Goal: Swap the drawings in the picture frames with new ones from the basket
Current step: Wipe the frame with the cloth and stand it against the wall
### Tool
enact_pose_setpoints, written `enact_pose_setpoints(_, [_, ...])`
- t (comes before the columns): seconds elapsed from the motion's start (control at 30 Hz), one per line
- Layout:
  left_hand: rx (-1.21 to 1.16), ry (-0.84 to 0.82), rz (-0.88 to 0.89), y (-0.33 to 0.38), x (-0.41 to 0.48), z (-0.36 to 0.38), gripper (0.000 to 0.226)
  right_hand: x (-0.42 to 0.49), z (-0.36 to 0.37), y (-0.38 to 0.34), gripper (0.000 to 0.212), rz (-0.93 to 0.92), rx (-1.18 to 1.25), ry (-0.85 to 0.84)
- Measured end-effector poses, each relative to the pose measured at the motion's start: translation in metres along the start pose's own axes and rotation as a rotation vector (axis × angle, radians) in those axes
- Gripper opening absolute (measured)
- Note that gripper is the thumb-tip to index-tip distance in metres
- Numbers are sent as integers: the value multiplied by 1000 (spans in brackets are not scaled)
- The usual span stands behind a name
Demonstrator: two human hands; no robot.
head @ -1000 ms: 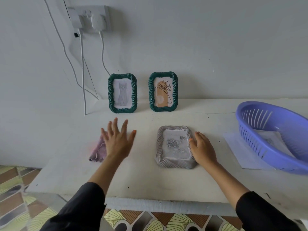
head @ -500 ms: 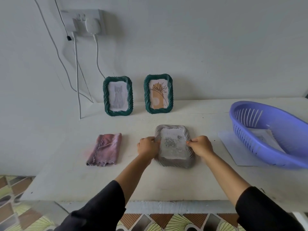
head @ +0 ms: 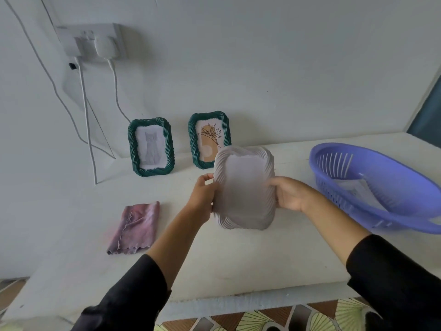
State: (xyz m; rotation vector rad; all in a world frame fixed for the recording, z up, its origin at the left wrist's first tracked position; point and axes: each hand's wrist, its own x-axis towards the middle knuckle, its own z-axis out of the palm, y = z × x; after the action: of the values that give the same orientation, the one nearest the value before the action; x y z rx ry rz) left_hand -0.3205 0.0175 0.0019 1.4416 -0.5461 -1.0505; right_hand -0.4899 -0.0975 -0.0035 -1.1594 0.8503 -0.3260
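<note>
Grey frame [head: 243, 194], motion-blurred — face unreadable, left hand [head: 202, 197], right hand [head: 288, 194] gripping sides

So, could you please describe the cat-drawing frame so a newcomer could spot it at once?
Start at the white table. At its back stand two green frames: the left frame shows a grey cat, while the right frame shows an orange plant.

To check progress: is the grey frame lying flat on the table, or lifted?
Lifted. The left hand and right hand grip the grey frame by its sides and hold it above the table.
</note>
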Motion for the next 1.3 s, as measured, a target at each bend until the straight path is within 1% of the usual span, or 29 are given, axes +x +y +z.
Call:
enact_pose_setpoints(0.1, [2,-7,87,22,11,18,24,8,-13,-34,19,-46,16,24])
enact_pose_setpoints(0.23, [-9,10,218,56,37,55,29,24,-38,-88,23,-125,-33,36])
enact_pose_setpoints(0.33, [3,1,253,74,65,84,32,38,-65,-123,24,-164,-71,13])
enact_pose_setpoints(0.47, [-19,-6,278,90,103,118,34,64,-101,-151,22,-179,-143,31])
enact_pose_setpoints(0.67, [0,71,246,86,156,144,37,116,-135,-150,22,-139,-130,23])
enact_pose_setpoints(0.8, [98,100,220,75,185,148,41,146,-147,-144,21,-121,-147,54])
enact_pose_setpoints(1.0, [191,74,185,59,217,148,53,178,-163,-134,17,-110,-188,91])
enact_pose_setpoints(1.3, [179,45,144,36,244,146,55,199,-171,-124,17,-76,-240,106])
